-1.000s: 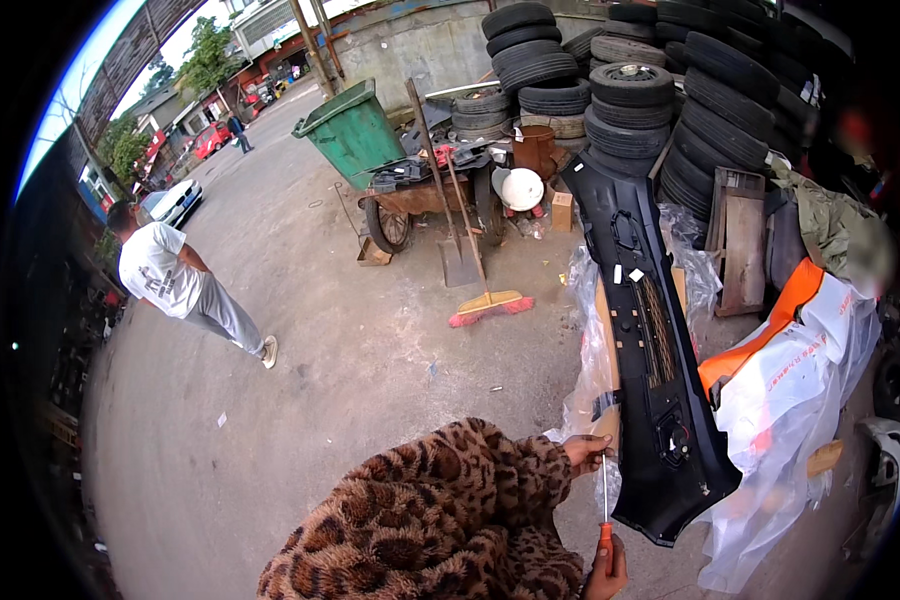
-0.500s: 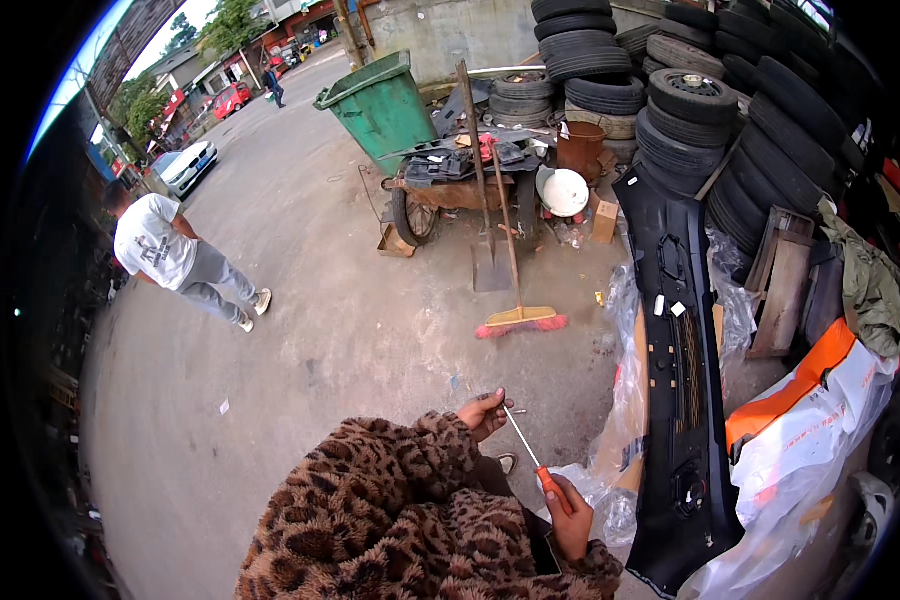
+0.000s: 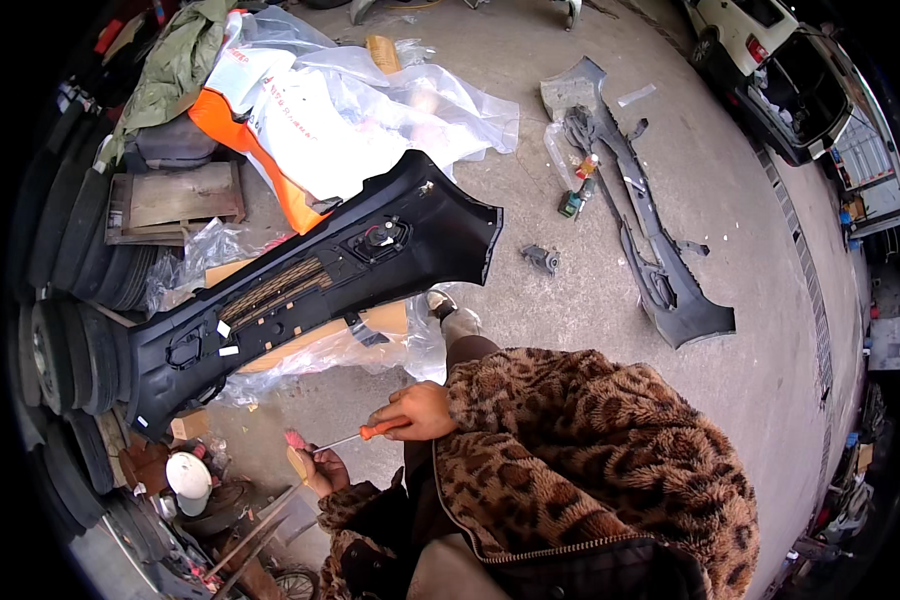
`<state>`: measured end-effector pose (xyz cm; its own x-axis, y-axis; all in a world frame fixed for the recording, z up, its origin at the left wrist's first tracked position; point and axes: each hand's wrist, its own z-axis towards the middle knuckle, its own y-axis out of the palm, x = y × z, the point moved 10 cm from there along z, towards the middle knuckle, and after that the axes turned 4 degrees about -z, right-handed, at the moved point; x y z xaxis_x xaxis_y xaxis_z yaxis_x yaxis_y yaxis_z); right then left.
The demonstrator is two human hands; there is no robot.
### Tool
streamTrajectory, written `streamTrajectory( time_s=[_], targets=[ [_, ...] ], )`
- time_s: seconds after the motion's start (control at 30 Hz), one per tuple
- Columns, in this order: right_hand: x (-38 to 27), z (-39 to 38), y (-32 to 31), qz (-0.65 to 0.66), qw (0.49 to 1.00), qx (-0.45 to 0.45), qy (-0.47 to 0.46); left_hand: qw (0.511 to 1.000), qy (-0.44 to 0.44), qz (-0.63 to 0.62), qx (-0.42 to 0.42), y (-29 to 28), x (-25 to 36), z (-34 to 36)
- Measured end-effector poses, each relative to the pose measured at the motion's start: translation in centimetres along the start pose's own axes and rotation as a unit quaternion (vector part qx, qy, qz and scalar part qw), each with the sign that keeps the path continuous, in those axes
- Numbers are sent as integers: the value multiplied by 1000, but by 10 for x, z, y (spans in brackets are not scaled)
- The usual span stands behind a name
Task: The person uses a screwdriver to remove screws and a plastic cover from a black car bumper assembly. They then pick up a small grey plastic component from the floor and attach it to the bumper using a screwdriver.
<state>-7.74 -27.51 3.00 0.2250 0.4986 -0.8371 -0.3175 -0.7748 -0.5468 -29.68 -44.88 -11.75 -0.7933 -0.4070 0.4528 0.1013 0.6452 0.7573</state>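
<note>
My right hand (image 3: 420,409) is closed round the orange handle of a screwdriver (image 3: 347,438). Its thin metal shaft points left, toward the curled fingers of my left hand (image 3: 326,474). The shaft's tip meets those fingers; whether they pinch a small piece there is too small to tell. Just beyond my hands lies a long black car bumper (image 3: 300,295), inner side up, with a mesh grille strip and a round lamp fitted in it. Cardboard (image 3: 385,322) and clear plastic film lie under it. Neither hand touches the bumper.
A second, grey bumper (image 3: 660,250) lies on the concrete to the right, beside a green power drill (image 3: 573,203) and a small grey part (image 3: 541,259). White plastic sheeting (image 3: 320,120) is at the far side. Stacked tyres (image 3: 70,355) line the left; a white bucket (image 3: 188,476) stands lower left.
My view has swung round to the right, so the bumper now lies ahead and the grey bumper shows. The screwdriver stays in my right hand, its tip at my left fingers.
</note>
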Motion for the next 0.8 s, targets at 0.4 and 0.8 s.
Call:
streamTrajectory(
  time_s=[0.4, 0.8],
  targets=[
    [61, 97, -160, -101, 983, 150, -32, 995, -73, 62, 16, 175, -37, 178],
    [118, 102, -140, 149, 940, 214, 220, 954, -262, 102, -105, 214, -80, 281]
  ],
)
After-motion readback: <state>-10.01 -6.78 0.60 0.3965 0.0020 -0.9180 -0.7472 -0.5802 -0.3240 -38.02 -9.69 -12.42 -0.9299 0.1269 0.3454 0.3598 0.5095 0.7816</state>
